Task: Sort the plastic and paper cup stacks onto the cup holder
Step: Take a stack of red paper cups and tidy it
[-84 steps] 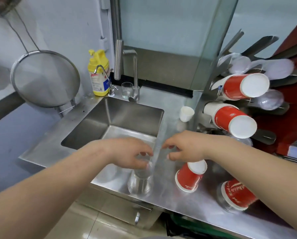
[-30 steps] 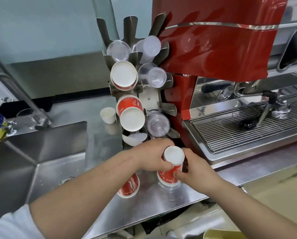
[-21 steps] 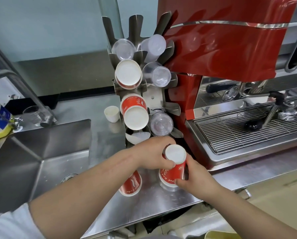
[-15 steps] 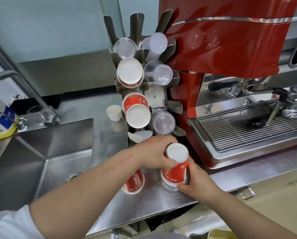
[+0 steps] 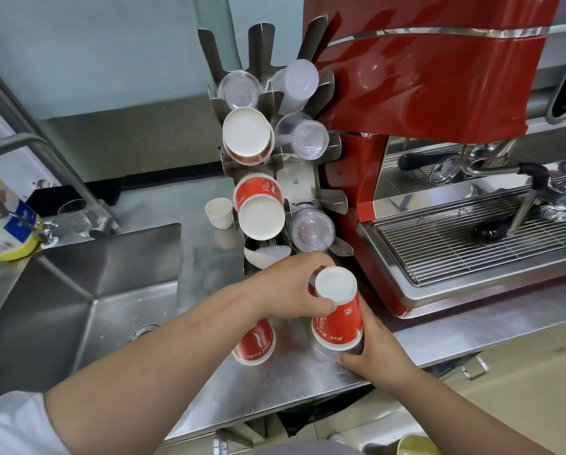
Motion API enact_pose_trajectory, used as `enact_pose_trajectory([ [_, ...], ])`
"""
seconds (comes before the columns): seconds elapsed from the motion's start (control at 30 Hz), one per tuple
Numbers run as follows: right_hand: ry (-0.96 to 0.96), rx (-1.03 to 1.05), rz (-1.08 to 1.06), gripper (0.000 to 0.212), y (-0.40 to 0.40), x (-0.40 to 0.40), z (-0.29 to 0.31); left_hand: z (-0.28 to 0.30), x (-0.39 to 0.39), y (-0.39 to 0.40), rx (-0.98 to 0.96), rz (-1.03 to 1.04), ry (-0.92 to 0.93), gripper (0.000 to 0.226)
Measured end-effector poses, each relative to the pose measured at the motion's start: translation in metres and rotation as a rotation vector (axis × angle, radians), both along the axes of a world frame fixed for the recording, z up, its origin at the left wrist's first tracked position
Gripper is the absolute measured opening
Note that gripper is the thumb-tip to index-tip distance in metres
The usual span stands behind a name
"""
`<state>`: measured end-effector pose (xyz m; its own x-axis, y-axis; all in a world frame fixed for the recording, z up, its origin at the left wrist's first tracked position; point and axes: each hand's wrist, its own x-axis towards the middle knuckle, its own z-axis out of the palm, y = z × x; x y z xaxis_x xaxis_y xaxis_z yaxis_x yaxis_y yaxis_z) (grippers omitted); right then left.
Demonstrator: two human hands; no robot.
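Head view: just below the cup holder (image 5: 303, 188), both hands hold one upturned red paper cup stack (image 5: 337, 310) over the tabletop (image 5: 209, 264). The left hand (image 5: 291, 290) has its grip curled round the stack's top. The right hand (image 5: 373, 346) has its grip grasping the base, apparently along with a clear plastic cup there.

The upside-down red paper cup with a white bottom (image 5: 337, 310) shows white letters near its rim that read "Net R", and the rest of the words turn out of sight. It also has a small round white sign higher up on its side. The second red paper cup standing on the steel counter (image 5: 254, 343) shows white letters that look like "Cafe" and a wavy white mark. The yellow bottle with a blue and white label (image 5: 4, 221) has print too small to read.
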<state>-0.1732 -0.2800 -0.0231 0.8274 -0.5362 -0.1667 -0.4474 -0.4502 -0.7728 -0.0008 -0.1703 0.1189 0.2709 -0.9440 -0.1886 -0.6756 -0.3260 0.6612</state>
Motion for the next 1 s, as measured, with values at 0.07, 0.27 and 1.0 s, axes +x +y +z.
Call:
enact_pose_trajectory([
  [0.07, 0.01, -0.014, -0.001, 0.115, 0.0, 0.0, 0.002, 0.005, -0.002, 0.0, -0.014, -0.007, -0.006, 0.038],
  [0.27, 0.046, -0.029, -0.027, 0.11, -0.003, 0.0, 0.007, 0.019, -0.003, 0.003, -0.041, -0.006, -0.067, 0.043],
  [1.0, -0.192, -0.065, -0.076, 0.099, 0.025, -0.005, 0.066, 0.038, -0.012, 0.076, -0.357, 0.147, 0.021, 0.056],
])
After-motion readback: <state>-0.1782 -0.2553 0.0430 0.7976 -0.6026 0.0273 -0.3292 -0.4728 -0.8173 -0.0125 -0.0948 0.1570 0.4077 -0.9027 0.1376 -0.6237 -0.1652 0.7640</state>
